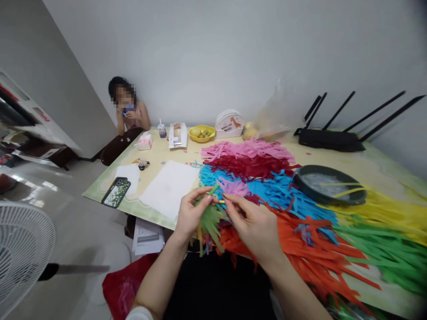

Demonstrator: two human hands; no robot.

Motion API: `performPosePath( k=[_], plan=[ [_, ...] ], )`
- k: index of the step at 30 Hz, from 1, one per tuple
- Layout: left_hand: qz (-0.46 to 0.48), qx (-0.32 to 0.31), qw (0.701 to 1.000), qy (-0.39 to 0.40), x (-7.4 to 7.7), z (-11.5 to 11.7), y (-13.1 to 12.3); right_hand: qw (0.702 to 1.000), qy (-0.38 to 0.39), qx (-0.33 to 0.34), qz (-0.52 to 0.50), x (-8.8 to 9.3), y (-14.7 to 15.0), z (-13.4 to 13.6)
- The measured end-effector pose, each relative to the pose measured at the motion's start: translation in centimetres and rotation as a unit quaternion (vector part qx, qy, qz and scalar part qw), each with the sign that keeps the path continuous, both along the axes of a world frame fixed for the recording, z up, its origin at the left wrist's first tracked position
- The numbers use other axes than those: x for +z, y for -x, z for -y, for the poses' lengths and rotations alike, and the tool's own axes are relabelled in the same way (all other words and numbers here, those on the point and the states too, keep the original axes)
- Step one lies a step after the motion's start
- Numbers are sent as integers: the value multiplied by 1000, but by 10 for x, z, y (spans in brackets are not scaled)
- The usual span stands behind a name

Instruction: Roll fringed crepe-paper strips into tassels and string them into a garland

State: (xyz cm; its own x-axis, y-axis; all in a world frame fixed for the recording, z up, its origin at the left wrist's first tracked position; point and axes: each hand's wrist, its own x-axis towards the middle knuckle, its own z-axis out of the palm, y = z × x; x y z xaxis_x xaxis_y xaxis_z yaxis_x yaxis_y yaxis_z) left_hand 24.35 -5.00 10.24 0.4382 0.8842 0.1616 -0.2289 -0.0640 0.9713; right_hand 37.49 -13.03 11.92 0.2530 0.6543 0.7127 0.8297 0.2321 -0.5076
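My left hand pinches a green paper strip near the table's front edge. Beside it, my right hand has its thumb and index finger closed on the end of a small yellow strip, which reaches toward the left fingertips. A fringed bundle of light green strips hangs below my left fingers. Around the hands lie piles of cut strips: orange, blue, dark red, pink, green and yellow.
A dark round bowl holds clear material. White sheets and a phone lie left. Behind are a yellow fruit dish, a white holder and a black router. A person sits at the far left; a fan stands nearer.
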Motion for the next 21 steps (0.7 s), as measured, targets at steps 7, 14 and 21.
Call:
performPosePath(
  k=[7, 14, 21],
  plan=[
    [-4, 4, 1000, -7, 3, 1, 1, 1000, -4, -4, -8, -2, 0, 2],
    [-33, -2, 999, -40, 3, 4, 2, 999, 28, 5, -34, -4, -1, 2],
    [-198, 56, 934, -291, 5, 8, 6, 932, 182, 128, -285, -4, -9, -5]
  ],
)
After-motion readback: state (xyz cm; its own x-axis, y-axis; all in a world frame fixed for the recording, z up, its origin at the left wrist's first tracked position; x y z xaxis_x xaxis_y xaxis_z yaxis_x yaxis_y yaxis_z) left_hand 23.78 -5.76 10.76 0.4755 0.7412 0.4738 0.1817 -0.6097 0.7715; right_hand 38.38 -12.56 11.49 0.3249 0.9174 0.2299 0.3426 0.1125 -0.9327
